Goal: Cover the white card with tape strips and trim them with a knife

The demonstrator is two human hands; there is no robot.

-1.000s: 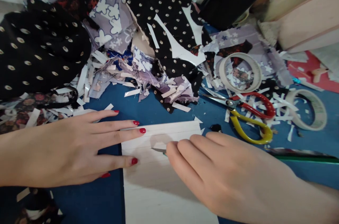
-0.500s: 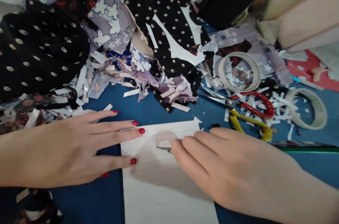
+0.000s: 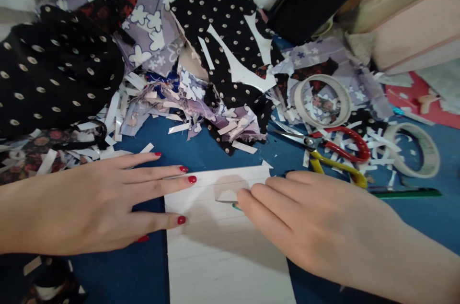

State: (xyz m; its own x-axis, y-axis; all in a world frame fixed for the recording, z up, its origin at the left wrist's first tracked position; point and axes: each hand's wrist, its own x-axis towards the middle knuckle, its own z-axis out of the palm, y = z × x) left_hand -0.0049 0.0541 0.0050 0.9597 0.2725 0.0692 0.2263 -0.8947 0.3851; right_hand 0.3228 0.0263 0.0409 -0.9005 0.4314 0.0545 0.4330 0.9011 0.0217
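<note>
A long white sheet (image 3: 230, 256) crossed by faint parallel lines lies on the blue tabletop in front of me. My left hand (image 3: 104, 203) lies flat with its fingers spread, several red-nailed fingertips resting on the sheet's left edge. Closed in a pinch over the sheet's upper right part is my right hand (image 3: 319, 217). It grips what looks like a craft knife (image 3: 226, 202); only the thin pointed blade and a bit of teal show, touching or just above the sheet. The rest is hidden under the fingers.
Scissors (image 3: 308, 142) with red and yellow handles lie beyond my right hand, beside two tape rolls (image 3: 298, 102). Patterned fabric scraps (image 3: 223, 21) and white paper strips pile along the back. A green stick-like object (image 3: 409, 193) lies to the right.
My right hand has slid slightly to the right over the sheet with the blade. My left hand stays in place. The view has shifted a little.
</note>
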